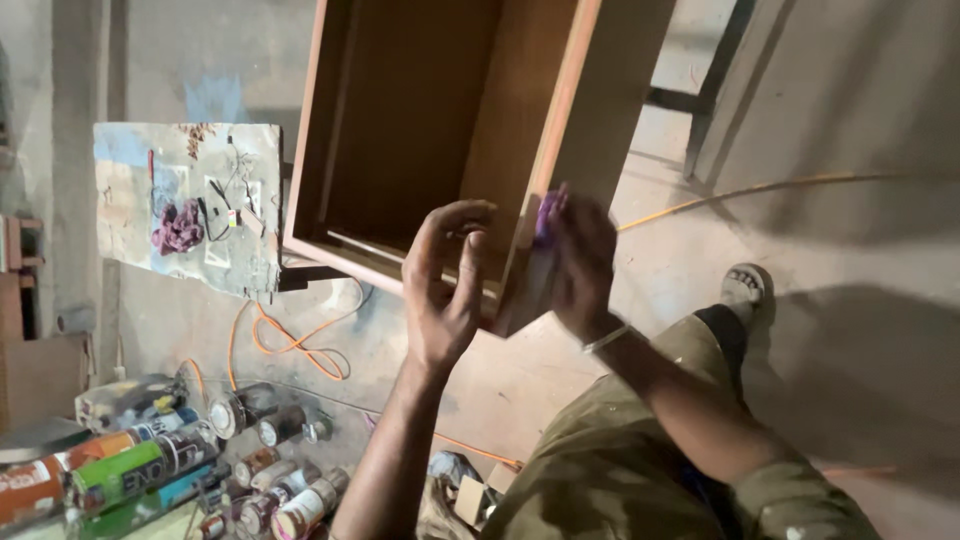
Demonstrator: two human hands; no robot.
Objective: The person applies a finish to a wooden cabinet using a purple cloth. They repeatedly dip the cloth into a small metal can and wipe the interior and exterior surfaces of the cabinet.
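Workshop floor, seen from above the worker's hands. A wooden drawer box (420, 130), open face toward the viewer, stands tilted on its lower edge at about 12 o'clock from the worker's lap; its bare side panel (610, 90) faces 3 o'clock.

The left hand (445, 285) curls over the box's near lower rim, fingers bent and close together, though whether they actually clamp the rim cannot be told. The right hand (580, 260) presses a small purple pad or cloth (547, 215) against the front edge of the side panel; the fingers are closed on it, though motion blur hides the exact hold.

Handling, as a judgement: the box looks stiff and rigid, moderately heavy for its bulk, with a smooth finished interior that may slip under a bare palm. The corner where rim and side panel meet seems the surest place to steady it, since the thin edges offer little to pinch. The purple pad appears soft and light, needing only fingertip pressure.

Surroundings: at 9 o'clock a paint-stained board (185, 200) carries a purple rag (178, 228); at 7 o'clock lies a cluster of spray cans (150, 465); an orange cable (295, 340) loops across the concrete floor (880, 250) between them. The worker's sandalled foot (745, 290) rests at 4 o'clock.
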